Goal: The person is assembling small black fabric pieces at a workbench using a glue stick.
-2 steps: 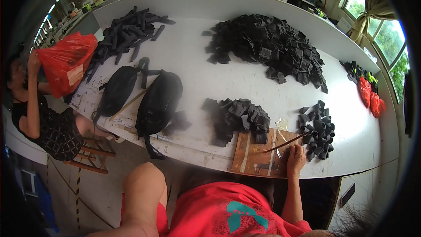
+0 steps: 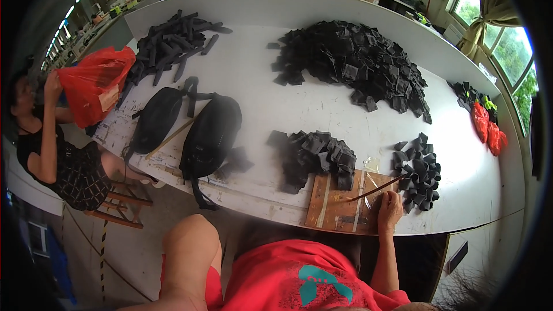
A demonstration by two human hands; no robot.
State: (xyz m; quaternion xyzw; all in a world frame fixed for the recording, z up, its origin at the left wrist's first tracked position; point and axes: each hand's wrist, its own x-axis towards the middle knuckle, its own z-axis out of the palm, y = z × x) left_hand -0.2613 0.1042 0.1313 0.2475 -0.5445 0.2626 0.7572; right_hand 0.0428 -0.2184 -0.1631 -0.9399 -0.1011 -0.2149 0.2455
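My right hand (image 2: 390, 212) rests at the right edge of a brown wooden board (image 2: 325, 207) with pale tape strips. Its fingers are curled; what they hold, if anything, is hidden. Just beyond the fingertips a thin brown stick (image 2: 368, 192) slants across the board toward a heap of folded black strap loops (image 2: 419, 173). Behind the board, small black fabric pieces (image 2: 322, 155) lie in a fanned stack. My left arm (image 2: 193, 247) is bent, its elbow pointing toward the table, and the left hand is out of view.
A large heap of black squares (image 2: 351, 57) covers the far middle; black strips (image 2: 173, 46) pile at far left. Two black bags (image 2: 210, 132) lie left of the board. At the left, a seated co-worker (image 2: 49, 150) lifts a red plastic bag (image 2: 95, 86). More red bags (image 2: 481, 118) lie far right.
The co-worker's red bag has shifted slightly right and down. My right hand stays at the board's edge, and the whole view has moved a little.
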